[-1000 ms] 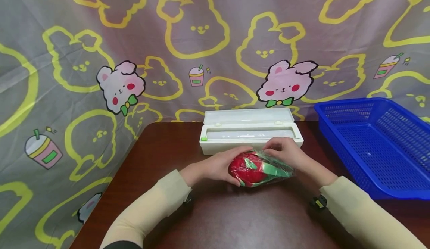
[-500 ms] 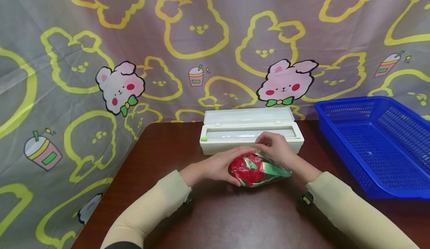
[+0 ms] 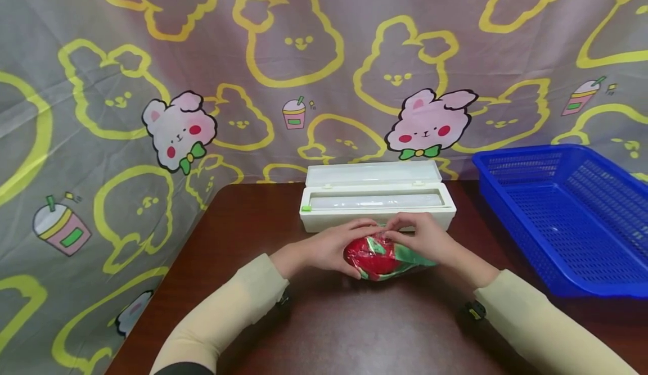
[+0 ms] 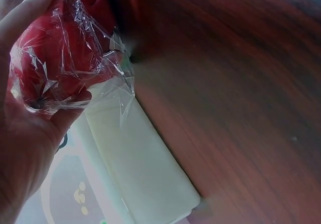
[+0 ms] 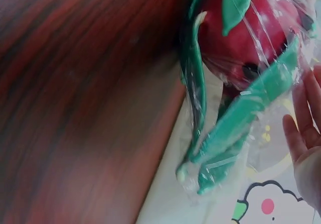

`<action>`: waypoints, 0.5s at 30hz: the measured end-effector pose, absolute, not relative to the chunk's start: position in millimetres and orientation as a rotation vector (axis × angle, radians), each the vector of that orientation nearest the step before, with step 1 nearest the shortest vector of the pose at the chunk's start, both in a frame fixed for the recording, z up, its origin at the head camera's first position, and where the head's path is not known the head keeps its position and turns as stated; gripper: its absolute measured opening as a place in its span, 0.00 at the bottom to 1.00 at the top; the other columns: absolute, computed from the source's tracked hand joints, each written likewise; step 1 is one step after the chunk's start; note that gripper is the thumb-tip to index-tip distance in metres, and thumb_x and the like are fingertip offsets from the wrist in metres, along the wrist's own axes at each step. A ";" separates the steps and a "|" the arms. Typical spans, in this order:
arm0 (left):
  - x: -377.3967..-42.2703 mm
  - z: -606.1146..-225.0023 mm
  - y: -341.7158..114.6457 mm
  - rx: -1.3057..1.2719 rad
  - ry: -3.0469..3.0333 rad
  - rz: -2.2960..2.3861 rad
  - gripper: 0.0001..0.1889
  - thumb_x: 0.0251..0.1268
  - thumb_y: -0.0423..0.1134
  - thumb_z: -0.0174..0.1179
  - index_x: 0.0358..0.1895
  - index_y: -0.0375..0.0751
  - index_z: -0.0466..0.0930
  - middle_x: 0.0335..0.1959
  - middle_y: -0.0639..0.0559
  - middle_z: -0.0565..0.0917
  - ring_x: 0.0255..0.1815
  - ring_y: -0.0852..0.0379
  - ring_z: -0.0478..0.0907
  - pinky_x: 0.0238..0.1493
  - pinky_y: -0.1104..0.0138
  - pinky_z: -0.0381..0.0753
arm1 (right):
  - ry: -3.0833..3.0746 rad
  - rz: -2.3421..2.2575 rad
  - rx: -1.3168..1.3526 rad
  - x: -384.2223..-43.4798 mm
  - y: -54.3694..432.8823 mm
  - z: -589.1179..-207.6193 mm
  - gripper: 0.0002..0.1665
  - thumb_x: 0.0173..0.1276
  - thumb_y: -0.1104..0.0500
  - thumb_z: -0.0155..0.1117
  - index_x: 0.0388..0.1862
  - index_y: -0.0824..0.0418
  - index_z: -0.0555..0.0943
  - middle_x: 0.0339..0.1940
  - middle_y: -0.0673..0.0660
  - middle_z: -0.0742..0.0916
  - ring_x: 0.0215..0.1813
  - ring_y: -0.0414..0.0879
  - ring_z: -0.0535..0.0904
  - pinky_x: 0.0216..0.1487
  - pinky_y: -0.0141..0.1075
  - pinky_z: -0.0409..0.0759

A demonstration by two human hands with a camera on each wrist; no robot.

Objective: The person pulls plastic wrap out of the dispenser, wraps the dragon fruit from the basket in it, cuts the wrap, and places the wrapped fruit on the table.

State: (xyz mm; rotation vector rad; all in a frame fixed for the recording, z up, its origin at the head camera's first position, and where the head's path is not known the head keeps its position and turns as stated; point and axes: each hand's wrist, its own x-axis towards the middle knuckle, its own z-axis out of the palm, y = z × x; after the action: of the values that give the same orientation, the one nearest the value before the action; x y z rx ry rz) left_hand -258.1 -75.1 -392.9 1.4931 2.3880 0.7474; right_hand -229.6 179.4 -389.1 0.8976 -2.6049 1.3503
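A red dragon fruit [image 3: 372, 254] with green leafy tips, wrapped in crinkled clear cling film [image 5: 261, 20], lies on its side on the dark table. My left hand [image 3: 331, 248] grips its left end, thumb on the near side and fingers over the top. On its upper side my right hand [image 3: 425, 237] bends thumb and index finger together at the film and pinches it. In the right wrist view the other fingers [image 5: 303, 101] lie fairly straight beside the fruit. Loose film [image 4: 118, 91] sticks out past the fruit in the left wrist view.
Behind the fruit stands a white cling film dispenser [image 3: 349, 221], its lid [image 3: 374, 174] raised and a film roll [image 3: 374, 201] inside. A blue plastic basket [image 3: 531, 240] stands at the right. A patterned cloth [image 3: 304, 156] hangs behind the table [image 3: 354, 330].
My right hand first moves left along the fruit with the film, then comes down onto the fruit's top near my left fingers. The left hand keeps its grip and the fruit stays in place.
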 end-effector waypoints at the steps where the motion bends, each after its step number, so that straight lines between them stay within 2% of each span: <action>1: -258.3 -392.7 -75.7 1.493 2.386 0.748 0.52 0.46 0.48 0.77 0.76 0.59 0.55 0.71 0.58 0.57 0.67 0.59 0.59 0.57 0.70 0.72 | -2.616 1.348 0.913 -228.9 180.1 -387.8 0.05 0.65 0.58 0.69 0.40 0.54 0.84 0.35 0.44 0.87 0.44 0.43 0.83 0.48 0.42 0.82; 5: -258.1 -392.3 -77.3 1.466 2.396 0.745 0.49 0.46 0.49 0.77 0.74 0.62 0.58 0.72 0.60 0.57 0.67 0.59 0.59 0.57 0.69 0.72 | -2.667 1.446 0.941 -228.5 186.5 -381.9 0.08 0.71 0.57 0.62 0.45 0.58 0.84 0.39 0.48 0.88 0.47 0.46 0.83 0.49 0.38 0.81; 9: -258.0 -391.4 -76.5 1.457 2.416 0.723 0.47 0.46 0.50 0.77 0.72 0.63 0.61 0.72 0.60 0.56 0.67 0.59 0.59 0.57 0.68 0.73 | -2.626 1.512 0.885 -233.1 199.1 -379.9 0.10 0.73 0.59 0.59 0.46 0.62 0.84 0.42 0.56 0.88 0.46 0.48 0.83 0.49 0.32 0.79; 13: -258.0 -391.4 -75.4 1.468 2.424 0.703 0.46 0.46 0.50 0.76 0.71 0.63 0.61 0.72 0.59 0.56 0.68 0.58 0.59 0.58 0.67 0.72 | -2.664 1.465 0.767 -234.0 216.5 -381.9 0.13 0.72 0.58 0.61 0.50 0.63 0.83 0.47 0.62 0.86 0.47 0.53 0.81 0.47 0.34 0.80; 15: -257.9 -391.2 -75.5 1.461 2.424 0.702 0.46 0.47 0.50 0.76 0.71 0.64 0.61 0.72 0.59 0.56 0.68 0.58 0.59 0.59 0.67 0.71 | -2.716 1.424 0.772 -232.5 224.1 -385.8 0.18 0.70 0.57 0.63 0.55 0.64 0.82 0.50 0.64 0.85 0.49 0.55 0.81 0.47 0.38 0.81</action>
State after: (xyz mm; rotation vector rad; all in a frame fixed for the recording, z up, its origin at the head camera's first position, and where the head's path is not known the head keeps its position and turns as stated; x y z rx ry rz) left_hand -257.9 -75.5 -391.2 1.4611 2.4236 0.7020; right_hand -232.5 224.1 -385.8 0.7719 -2.7162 1.4244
